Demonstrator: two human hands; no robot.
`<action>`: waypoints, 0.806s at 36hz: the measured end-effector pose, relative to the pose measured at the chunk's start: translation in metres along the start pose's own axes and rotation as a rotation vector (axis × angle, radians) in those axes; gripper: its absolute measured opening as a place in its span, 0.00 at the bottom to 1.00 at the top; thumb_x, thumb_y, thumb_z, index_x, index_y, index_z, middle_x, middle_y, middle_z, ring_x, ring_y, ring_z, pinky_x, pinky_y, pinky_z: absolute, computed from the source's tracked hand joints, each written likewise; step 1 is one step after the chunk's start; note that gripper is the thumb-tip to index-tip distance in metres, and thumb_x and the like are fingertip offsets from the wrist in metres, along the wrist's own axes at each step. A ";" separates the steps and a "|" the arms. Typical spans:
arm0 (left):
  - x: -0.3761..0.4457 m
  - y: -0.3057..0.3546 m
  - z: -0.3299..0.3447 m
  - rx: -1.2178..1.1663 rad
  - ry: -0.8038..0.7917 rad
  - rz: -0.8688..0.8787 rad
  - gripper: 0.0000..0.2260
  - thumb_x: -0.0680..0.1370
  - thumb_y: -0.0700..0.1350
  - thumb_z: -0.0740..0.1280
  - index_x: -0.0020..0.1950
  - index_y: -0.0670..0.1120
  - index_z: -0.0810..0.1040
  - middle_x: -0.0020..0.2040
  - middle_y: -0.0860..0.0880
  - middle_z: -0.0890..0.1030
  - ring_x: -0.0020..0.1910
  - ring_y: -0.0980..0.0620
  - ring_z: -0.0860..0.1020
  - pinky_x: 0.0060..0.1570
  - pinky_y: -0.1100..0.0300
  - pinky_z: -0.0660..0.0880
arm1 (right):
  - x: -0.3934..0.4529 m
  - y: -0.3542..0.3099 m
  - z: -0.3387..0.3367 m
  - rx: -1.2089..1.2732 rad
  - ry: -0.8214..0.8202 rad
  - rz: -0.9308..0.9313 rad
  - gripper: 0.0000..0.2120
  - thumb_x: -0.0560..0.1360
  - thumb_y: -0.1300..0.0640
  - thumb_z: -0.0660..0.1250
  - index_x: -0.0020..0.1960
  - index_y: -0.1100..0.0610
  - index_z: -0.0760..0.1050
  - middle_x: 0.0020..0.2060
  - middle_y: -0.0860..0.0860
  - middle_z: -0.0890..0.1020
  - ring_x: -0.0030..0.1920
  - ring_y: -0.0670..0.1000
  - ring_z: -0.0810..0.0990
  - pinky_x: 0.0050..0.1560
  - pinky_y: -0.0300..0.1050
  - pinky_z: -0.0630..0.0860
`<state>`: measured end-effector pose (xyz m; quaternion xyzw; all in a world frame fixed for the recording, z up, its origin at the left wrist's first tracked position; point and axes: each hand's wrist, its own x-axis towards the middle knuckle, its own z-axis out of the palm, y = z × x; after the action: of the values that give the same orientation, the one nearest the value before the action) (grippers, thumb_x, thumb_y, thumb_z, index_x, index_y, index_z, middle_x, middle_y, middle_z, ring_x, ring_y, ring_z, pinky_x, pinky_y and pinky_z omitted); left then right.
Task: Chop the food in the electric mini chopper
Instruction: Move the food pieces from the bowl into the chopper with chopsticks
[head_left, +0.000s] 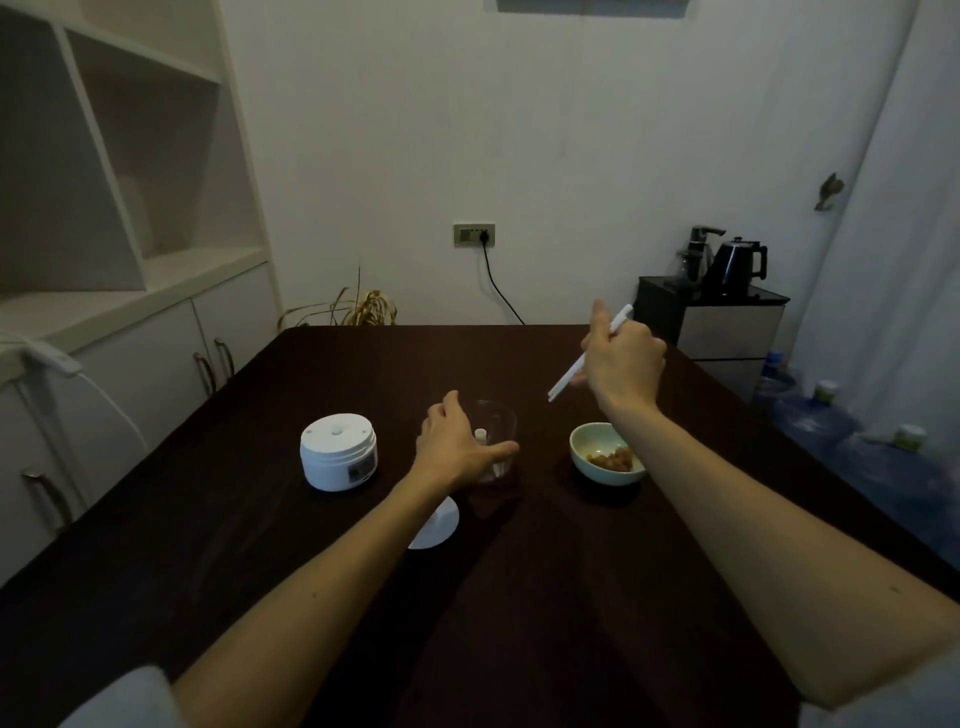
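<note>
The clear chopper cup (497, 419) stands mid-table with a white spindle inside. My left hand (457, 447) wraps around its left side, thumb across the front. To its left stands the white motor unit (338, 451) of the chopper, apart from the cup. A pale bowl (597, 457) holding brownish food (613, 459) sits to the cup's right. Above and behind the bowl, my right hand (623, 364) is raised and holds white chopsticks (569, 375), tips pointing down-left with nothing between them. A white round lid (439, 525) lies partly hidden under my left forearm.
The dark table (260, 545) reaches back to the wall. White cabinets and shelves (130, 260) line the left. At the back right stand a black kettle (737, 267) on a stand and water jugs (810, 415) on the floor.
</note>
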<state>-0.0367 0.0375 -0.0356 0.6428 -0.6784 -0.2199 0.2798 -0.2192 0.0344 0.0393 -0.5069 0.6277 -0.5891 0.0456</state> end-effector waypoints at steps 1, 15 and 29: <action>0.000 0.001 0.001 -0.018 -0.004 -0.002 0.52 0.67 0.61 0.75 0.78 0.44 0.47 0.76 0.40 0.56 0.74 0.40 0.59 0.70 0.44 0.62 | 0.000 0.002 -0.002 -0.032 -0.004 -0.010 0.23 0.84 0.44 0.57 0.41 0.59 0.78 0.29 0.49 0.79 0.27 0.45 0.83 0.28 0.38 0.81; -0.001 -0.002 0.009 -0.212 0.013 -0.052 0.50 0.68 0.53 0.78 0.77 0.41 0.48 0.75 0.40 0.57 0.72 0.40 0.61 0.70 0.47 0.64 | -0.002 0.033 -0.009 -0.298 -0.153 0.110 0.21 0.84 0.46 0.56 0.40 0.58 0.73 0.29 0.52 0.80 0.26 0.46 0.82 0.31 0.42 0.82; 0.000 -0.006 0.008 -0.277 0.040 -0.016 0.46 0.63 0.48 0.82 0.72 0.44 0.59 0.69 0.43 0.68 0.66 0.43 0.70 0.64 0.47 0.71 | 0.002 0.046 -0.005 -0.431 -0.342 0.212 0.16 0.82 0.48 0.62 0.52 0.61 0.80 0.37 0.52 0.83 0.31 0.44 0.79 0.27 0.37 0.67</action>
<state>-0.0377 0.0368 -0.0457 0.6076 -0.6308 -0.3009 0.3773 -0.2503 0.0265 0.0057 -0.5282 0.7711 -0.3401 0.1031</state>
